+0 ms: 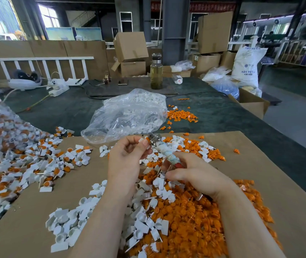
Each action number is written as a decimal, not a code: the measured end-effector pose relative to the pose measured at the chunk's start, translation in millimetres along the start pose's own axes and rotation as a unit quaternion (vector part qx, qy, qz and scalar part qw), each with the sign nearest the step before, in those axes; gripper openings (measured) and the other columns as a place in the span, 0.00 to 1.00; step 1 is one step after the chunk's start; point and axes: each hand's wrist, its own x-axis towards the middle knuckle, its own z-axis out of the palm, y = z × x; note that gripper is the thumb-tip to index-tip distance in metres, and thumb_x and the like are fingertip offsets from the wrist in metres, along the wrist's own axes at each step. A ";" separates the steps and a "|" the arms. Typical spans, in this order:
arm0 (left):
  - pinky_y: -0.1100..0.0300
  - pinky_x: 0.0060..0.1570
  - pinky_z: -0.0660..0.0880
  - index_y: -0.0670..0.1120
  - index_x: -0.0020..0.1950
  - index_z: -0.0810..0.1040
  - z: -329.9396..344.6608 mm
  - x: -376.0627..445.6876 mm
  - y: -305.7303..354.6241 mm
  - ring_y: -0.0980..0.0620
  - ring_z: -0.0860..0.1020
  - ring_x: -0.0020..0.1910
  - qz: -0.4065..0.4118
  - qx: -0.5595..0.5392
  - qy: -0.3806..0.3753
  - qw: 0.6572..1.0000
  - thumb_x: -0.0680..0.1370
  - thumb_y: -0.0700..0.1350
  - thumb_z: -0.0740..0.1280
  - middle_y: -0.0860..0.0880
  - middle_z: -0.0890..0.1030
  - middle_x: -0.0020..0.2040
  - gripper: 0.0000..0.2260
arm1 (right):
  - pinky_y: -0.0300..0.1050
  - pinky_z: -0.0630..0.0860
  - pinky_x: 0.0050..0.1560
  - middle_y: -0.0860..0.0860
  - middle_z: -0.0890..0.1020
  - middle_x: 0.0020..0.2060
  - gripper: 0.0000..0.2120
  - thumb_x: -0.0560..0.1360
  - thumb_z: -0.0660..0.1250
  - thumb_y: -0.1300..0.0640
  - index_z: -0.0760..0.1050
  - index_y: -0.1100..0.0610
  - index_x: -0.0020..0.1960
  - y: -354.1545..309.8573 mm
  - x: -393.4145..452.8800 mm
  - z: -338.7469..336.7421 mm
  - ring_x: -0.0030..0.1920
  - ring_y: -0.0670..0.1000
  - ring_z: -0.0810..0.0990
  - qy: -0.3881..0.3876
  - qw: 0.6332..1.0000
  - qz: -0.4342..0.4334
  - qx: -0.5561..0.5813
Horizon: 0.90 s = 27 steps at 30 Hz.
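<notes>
Near centre, the left hand is pinching 1 white part at the tip of the wrapped tool; the right hand is gripping its handle, seemingly steadying it for pressing.

I am seeing a clear plastic bag of white parts slumping on the dark green table cover. Behind it a glass bottle holding yellowish liquid is standing upright. A phone is lying flat to its left and a small white jar is lying on its side to its right. Far left, a power strip is sitting near a white railing. Cardboard boxes are piling up at the back, the top one tilting. On the right a white ABS resin sack is standing behind a blue bag and an open carton.
</notes>
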 end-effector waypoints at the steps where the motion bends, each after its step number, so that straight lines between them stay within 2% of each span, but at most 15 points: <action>1: 0.65 0.39 0.78 0.45 0.43 0.80 -0.6 0.2 0.0 0.55 0.83 0.36 0.002 0.001 0.000 1.000 0.77 0.38 0.70 0.52 0.84 0.34 0.04 | 0.60 0.77 0.53 0.59 0.82 0.50 0.08 0.73 0.70 0.57 0.79 0.56 0.51 0.8 0.6 -0.2 0.47 0.55 0.81 -0.006 1.000 -0.002 -0.002; 3: 0.66 0.39 0.78 0.45 0.43 0.80 -1.0 0.2 0.1 0.55 0.83 0.36 0.003 -0.001 -0.002 1.000 0.77 0.37 0.70 0.52 0.84 0.34 0.05 | 0.55 0.77 0.47 0.55 0.82 0.45 0.05 0.74 0.69 0.62 0.79 0.56 0.50 3.0 1.5 -0.7 0.42 0.50 0.80 -0.013 1.000 -0.010 0.000; 6: 0.66 0.40 0.79 0.45 0.43 0.80 -0.9 0.7 0.0 0.56 0.82 0.34 -0.001 -0.009 0.000 1.000 0.77 0.37 0.70 0.53 0.83 0.34 0.05 | 0.38 0.73 0.37 0.45 0.80 0.36 0.07 0.73 0.67 0.66 0.79 0.56 0.46 3.7 2.6 1.7 0.35 0.43 0.77 -0.014 1.000 -0.022 0.017; 10: 0.67 0.38 0.79 0.45 0.42 0.79 1.1 0.2 0.7 0.57 0.81 0.32 -0.005 -0.022 0.015 1.000 0.77 0.36 0.70 0.54 0.82 0.32 0.06 | 0.32 0.71 0.33 0.38 0.78 0.26 0.08 0.67 0.64 0.64 0.78 0.55 0.43 2.6 3.7 4.9 0.29 0.39 0.75 -0.010 1.000 -0.022 0.010; 15: 0.68 0.37 0.78 0.44 0.42 0.79 2.9 -1.4 1.9 0.58 0.81 0.31 -0.011 -0.034 0.024 0.999 0.77 0.35 0.69 0.53 0.82 0.32 0.06 | 0.33 0.70 0.31 0.41 0.77 0.25 0.12 0.71 0.62 0.70 0.79 0.56 0.41 3.1 4.6 5.4 0.28 0.41 0.74 0.007 1.000 -0.024 -0.017; 20: 0.65 0.41 0.80 0.43 0.43 0.79 1.4 0.5 2.3 0.57 0.81 0.33 -0.061 -0.058 0.006 0.996 0.77 0.36 0.69 0.52 0.82 0.33 0.04 | 0.33 0.72 0.32 0.37 0.78 0.27 0.11 0.71 0.63 0.69 0.78 0.55 0.41 0.7 4.2 5.3 0.31 0.40 0.76 0.014 0.999 -0.023 -0.039; 22: 0.64 0.40 0.80 0.44 0.44 0.80 -3.0 2.8 2.7 0.56 0.83 0.36 -0.102 -0.075 0.013 0.992 0.78 0.38 0.69 0.51 0.84 0.35 0.03 | 0.34 0.71 0.32 0.39 0.79 0.29 0.11 0.71 0.65 0.67 0.77 0.52 0.40 0.5 4.8 6.3 0.31 0.40 0.76 0.036 0.998 -0.027 -0.049; 24: 0.63 0.38 0.81 0.43 0.48 0.81 -13.2 8.3 4.1 0.55 0.85 0.39 -0.159 -0.120 0.061 0.978 0.78 0.39 0.69 0.49 0.86 0.40 0.01 | 0.41 0.73 0.35 0.44 0.79 0.34 0.08 0.73 0.67 0.63 0.76 0.51 0.40 3.1 6.9 5.9 0.35 0.44 0.77 0.087 0.994 -0.028 -0.067; 26: 0.62 0.39 0.83 0.42 0.52 0.81 -29.9 16.3 5.1 0.55 0.86 0.41 -0.219 -0.183 0.133 0.949 0.78 0.40 0.69 0.47 0.87 0.42 0.05 | 0.49 0.73 0.37 0.49 0.79 0.35 0.03 0.74 0.67 0.60 0.76 0.54 0.42 7.1 9.5 3.9 0.35 0.48 0.75 0.146 0.986 -0.018 -0.084; 27: 0.61 0.39 0.83 0.41 0.54 0.81 -39.4 20.0 5.8 0.54 0.86 0.41 -0.239 -0.214 0.170 0.932 0.78 0.40 0.68 0.46 0.87 0.42 0.06 | 0.49 0.71 0.35 0.51 0.78 0.34 0.02 0.74 0.66 0.59 0.76 0.56 0.43 10.1 10.9 2.5 0.33 0.49 0.74 0.175 0.980 -0.010 -0.091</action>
